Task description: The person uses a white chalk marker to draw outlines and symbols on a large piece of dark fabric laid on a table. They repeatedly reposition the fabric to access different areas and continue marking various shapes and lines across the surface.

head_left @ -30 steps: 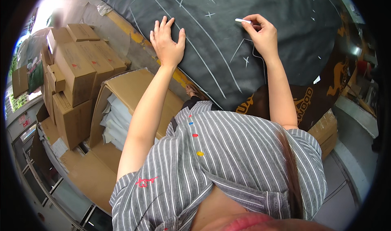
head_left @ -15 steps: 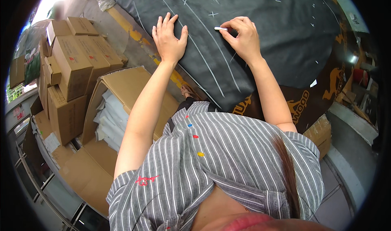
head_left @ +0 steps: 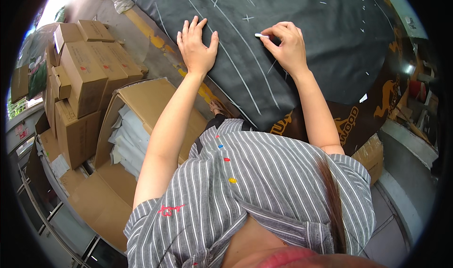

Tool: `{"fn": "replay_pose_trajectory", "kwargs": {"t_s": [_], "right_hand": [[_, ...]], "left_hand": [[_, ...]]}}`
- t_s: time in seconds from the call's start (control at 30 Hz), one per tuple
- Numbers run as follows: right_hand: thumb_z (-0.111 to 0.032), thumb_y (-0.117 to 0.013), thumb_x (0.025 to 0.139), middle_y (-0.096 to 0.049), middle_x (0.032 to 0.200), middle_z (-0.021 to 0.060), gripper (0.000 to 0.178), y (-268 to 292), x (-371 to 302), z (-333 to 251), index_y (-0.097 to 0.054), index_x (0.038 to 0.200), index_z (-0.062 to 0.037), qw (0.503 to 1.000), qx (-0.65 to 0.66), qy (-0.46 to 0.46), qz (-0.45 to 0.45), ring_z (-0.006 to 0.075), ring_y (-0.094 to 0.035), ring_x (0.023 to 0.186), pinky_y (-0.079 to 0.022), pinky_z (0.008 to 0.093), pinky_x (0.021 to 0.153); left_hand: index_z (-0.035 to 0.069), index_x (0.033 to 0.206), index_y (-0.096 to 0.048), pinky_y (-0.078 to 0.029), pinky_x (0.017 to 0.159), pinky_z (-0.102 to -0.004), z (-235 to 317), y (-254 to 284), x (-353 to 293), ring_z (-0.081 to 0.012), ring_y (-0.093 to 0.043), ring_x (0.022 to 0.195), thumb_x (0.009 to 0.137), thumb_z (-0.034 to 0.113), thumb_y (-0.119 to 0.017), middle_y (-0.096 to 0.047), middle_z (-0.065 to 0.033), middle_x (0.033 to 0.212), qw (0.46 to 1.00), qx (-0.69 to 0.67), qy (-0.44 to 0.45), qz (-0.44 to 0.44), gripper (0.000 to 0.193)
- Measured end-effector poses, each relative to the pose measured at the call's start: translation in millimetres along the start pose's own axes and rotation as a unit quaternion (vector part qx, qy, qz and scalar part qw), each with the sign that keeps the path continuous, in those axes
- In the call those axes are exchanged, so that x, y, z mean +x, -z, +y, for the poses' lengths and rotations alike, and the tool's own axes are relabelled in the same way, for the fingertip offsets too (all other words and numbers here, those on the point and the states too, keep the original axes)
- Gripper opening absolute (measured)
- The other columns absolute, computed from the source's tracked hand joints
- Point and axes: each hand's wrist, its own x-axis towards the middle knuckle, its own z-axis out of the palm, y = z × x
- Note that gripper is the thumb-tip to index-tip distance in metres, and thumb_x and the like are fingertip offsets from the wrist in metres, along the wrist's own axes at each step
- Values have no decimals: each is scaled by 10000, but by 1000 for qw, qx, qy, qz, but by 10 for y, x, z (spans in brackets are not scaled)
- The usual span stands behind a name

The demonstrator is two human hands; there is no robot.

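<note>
A grey striped shirt (head_left: 264,192) with small coloured buttons is seen nearest the camera, and two bare forearms are stretched forward from it. Beside the left forearm, an open cardboard box (head_left: 141,112) is seen on the floor, with folded white sheets (head_left: 127,140) stacked inside it. Further left, closed cardboard boxes (head_left: 85,74) are piled up. A dark grey fabric (head_left: 302,13) is spread over a dark worktable (head_left: 373,112) with orange printing on its edge. The left hand (head_left: 196,48) is laid flat on the fabric near its edge, fingers spread and nothing held. The right hand (head_left: 285,46) is closed around a small piece of white chalk (head_left: 261,35), pinched between thumb and fingertips, with its tip against the fabric. White chalk lines (head_left: 236,65) are drawn across the fabric between the two hands, and a small chalk cross (head_left: 247,17) is marked just beyond them.
</note>
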Motion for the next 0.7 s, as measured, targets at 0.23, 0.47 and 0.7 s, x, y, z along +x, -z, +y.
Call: {"fn": "replay_pose_trajectory", "kwargs": {"t_s": [0.23, 0.47, 0.7], "right_hand": [[-165, -756, 750, -614, 711, -17, 88, 373, -321, -25, -728, 789, -91, 998, 4, -23, -64, 186, -597, 912, -418, 370, 903], [-168, -760, 755, -615, 704, -25, 74, 357, -79, 81, -726, 788, -111, 999, -3, -39, 13, 193, -596, 895, -416, 374, 873], [-166, -749, 783, -621, 700, -20, 78, 106, 125, 86, -713, 793, -97, 999, -30, -17, 36, 195, -595, 893, -418, 380, 883]], "left_hand": [[110, 1307, -612, -223, 1183, -547, -12, 25, -10, -350, -391, 1423, 883, 333, -680, -535, -118, 1458, 1000, -3, 3, 1, 484], [124, 1327, -606, -220, 1186, -530, 34, 73, 9, -351, -389, 1430, 907, 331, -671, -523, -119, 1475, 1000, 2, 8, -8, 473], [111, 1344, -594, -212, 1190, -532, 73, 86, 36, -350, -373, 1443, 918, 306, -661, -502, -128, 1496, 1000, 3, 4, -28, 473]]}}
